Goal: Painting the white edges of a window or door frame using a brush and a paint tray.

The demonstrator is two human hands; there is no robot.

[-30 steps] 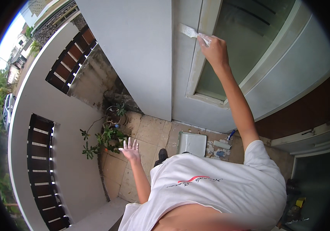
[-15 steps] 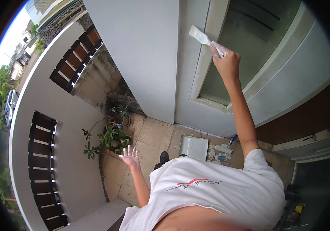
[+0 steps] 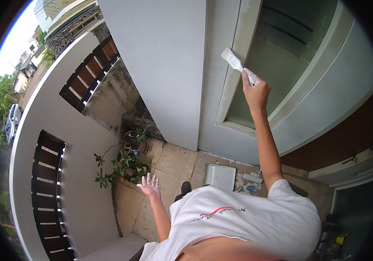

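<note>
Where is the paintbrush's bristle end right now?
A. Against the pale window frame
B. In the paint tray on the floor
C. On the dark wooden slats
A: the right hand holds the paintbrush raised, bristles against the window frame.

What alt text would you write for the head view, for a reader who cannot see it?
Seen from above, a person's right hand holds a paintbrush against a pale window frame. The left hand is open, fingers spread, above the tiled floor. A white paint tray and a potted plant sit below.
</note>
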